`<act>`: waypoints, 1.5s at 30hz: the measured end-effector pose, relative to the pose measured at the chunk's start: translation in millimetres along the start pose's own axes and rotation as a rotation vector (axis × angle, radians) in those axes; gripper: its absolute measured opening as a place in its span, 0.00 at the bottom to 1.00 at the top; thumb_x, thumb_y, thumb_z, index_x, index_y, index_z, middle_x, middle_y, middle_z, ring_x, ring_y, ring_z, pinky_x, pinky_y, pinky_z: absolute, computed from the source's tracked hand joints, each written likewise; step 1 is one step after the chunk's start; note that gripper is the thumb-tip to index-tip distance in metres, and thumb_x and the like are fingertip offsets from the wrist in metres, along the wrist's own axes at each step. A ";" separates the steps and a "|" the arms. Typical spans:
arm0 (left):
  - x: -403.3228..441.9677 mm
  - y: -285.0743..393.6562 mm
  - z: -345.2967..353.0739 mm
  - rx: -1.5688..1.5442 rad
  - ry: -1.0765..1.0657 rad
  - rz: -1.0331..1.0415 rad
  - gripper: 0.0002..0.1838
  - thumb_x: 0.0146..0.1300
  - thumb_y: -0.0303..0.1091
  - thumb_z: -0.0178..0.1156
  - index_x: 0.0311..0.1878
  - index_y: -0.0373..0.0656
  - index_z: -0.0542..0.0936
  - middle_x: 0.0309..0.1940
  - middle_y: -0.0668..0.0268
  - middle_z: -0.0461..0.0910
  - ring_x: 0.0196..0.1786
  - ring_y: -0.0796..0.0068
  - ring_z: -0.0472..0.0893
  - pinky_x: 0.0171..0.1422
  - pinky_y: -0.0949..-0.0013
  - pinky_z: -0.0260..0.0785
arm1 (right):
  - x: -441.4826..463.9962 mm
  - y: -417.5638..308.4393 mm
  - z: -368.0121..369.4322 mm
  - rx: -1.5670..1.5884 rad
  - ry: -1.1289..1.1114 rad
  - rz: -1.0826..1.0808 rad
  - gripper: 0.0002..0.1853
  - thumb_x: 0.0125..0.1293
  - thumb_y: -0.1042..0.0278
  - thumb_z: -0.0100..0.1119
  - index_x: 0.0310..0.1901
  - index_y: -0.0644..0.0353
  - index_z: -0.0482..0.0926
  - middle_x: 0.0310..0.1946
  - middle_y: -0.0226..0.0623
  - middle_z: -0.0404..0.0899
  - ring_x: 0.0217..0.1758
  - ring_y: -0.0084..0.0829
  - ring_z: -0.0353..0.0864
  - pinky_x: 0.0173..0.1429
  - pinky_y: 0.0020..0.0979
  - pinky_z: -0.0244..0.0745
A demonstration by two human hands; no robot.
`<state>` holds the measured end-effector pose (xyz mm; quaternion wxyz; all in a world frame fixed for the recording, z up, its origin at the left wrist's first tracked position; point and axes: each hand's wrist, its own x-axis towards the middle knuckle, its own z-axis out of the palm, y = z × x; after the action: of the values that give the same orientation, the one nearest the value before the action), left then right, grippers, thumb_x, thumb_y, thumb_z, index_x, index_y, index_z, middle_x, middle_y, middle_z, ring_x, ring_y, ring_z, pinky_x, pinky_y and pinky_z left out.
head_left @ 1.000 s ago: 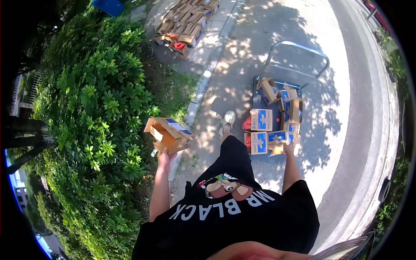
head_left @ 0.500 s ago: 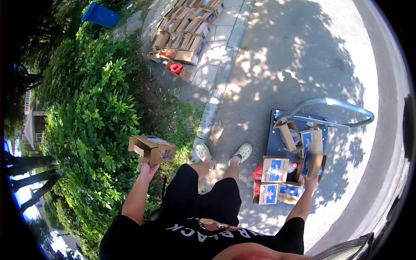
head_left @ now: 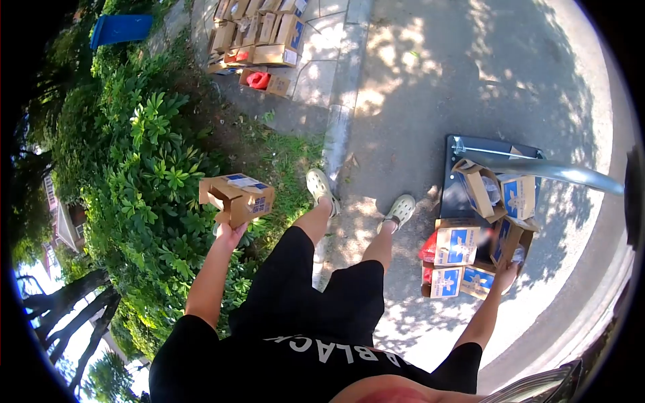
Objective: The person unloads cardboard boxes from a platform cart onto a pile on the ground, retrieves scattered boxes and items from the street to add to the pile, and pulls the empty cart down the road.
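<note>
An open carton [head_left: 252, 204] sits clasped just beyond the left grip [head_left: 230, 235]. The right grip [head_left: 506, 275] meets another box [head_left: 516, 236], hold unclear.

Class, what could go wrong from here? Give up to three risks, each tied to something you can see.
1. The open box could slip or tip, since only the left hand supports it.
2. The right hand, at boxes set at differing angles on the cart, might knock one askew.
3. Footing could falter: the left shoe is by the kerb, the right shoe on the road.
</note>
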<state>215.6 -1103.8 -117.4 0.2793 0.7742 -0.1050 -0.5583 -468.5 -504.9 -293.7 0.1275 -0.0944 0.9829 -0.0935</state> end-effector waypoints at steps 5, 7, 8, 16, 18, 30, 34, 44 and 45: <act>31.3 24.1 0.8 -0.072 0.030 -0.009 0.19 0.77 0.34 0.36 0.65 0.38 0.66 0.60 0.53 0.72 0.60 0.56 0.76 0.64 0.54 0.75 | -87.2 -83.8 -59.1 0.093 -0.070 -0.027 0.17 0.69 0.59 0.56 0.37 0.69 0.71 0.32 0.54 0.74 0.35 0.52 0.72 0.42 0.45 0.69; 56.4 40.0 5.0 -0.078 0.021 0.001 0.19 0.77 0.33 0.37 0.64 0.38 0.67 0.59 0.55 0.73 0.60 0.58 0.76 0.65 0.56 0.75 | -124.1 -119.3 -75.4 0.170 -0.088 -0.033 0.17 0.71 0.59 0.55 0.39 0.69 0.71 0.33 0.54 0.73 0.36 0.52 0.71 0.44 0.45 0.69; 78.6 46.3 4.5 -0.096 -0.014 0.004 0.18 0.77 0.33 0.38 0.64 0.38 0.68 0.59 0.56 0.74 0.59 0.59 0.76 0.65 0.57 0.75 | -141.6 -142.5 -81.2 0.203 -0.038 -0.073 0.16 0.71 0.61 0.55 0.39 0.69 0.71 0.32 0.53 0.73 0.35 0.50 0.70 0.44 0.44 0.69; 322.5 127.5 94.1 -0.304 -0.164 0.005 0.21 0.77 0.37 0.41 0.69 0.41 0.63 0.61 0.58 0.71 0.60 0.60 0.75 0.61 0.57 0.77 | -167.8 -353.1 -57.9 0.106 -0.387 -0.370 0.11 0.69 0.67 0.57 0.39 0.68 0.69 0.32 0.43 0.72 0.31 0.32 0.69 0.35 0.33 0.67; 375.3 136.4 128.8 -0.346 -0.082 -0.003 0.23 0.77 0.39 0.43 0.70 0.43 0.61 0.63 0.59 0.68 0.61 0.60 0.74 0.61 0.58 0.77 | -166.8 -458.5 -38.7 0.050 -0.379 -0.286 0.13 0.68 0.66 0.58 0.34 0.66 0.68 0.27 0.45 0.70 0.31 0.41 0.69 0.38 0.39 0.67; 538.2 150.9 316.4 -0.216 -0.080 -0.169 0.22 0.77 0.41 0.45 0.68 0.44 0.63 0.62 0.58 0.69 0.59 0.59 0.75 0.58 0.54 0.78 | -138.2 -809.9 34.0 0.431 -0.512 -0.346 0.17 0.75 0.67 0.51 0.59 0.67 0.68 0.50 0.38 0.77 0.45 0.24 0.76 0.51 0.27 0.71; 535.6 173.4 291.3 -0.319 -0.006 -0.144 0.26 0.68 0.39 0.57 0.68 0.49 0.65 0.62 0.61 0.70 0.55 0.61 0.76 0.51 0.59 0.77 | -129.9 -823.5 34.7 0.278 -0.538 -0.404 0.13 0.74 0.69 0.50 0.54 0.68 0.73 0.44 0.42 0.78 0.45 0.27 0.77 0.48 0.29 0.73; 641.4 285.8 260.9 -0.337 0.025 0.000 0.20 0.75 0.34 0.46 0.66 0.39 0.62 0.57 0.55 0.71 0.54 0.59 0.77 0.57 0.58 0.80 | -89.2 -842.7 131.9 -0.095 -0.606 -0.468 0.10 0.72 0.67 0.53 0.45 0.66 0.73 0.31 0.47 0.77 0.34 0.38 0.77 0.40 0.36 0.72; 645.0 297.5 271.4 -0.347 -0.006 -0.020 0.17 0.75 0.33 0.46 0.64 0.39 0.63 0.54 0.55 0.72 0.53 0.61 0.77 0.58 0.58 0.79 | -82.6 -851.3 155.5 -0.019 -0.555 -0.487 0.10 0.72 0.67 0.53 0.43 0.67 0.72 0.31 0.50 0.77 0.34 0.43 0.78 0.39 0.38 0.72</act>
<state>238.2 -1739.8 -533.5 0.4031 0.7135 -0.0002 -0.5731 -210.7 -1333.7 -245.2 0.3625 -0.3486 0.8604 -0.0826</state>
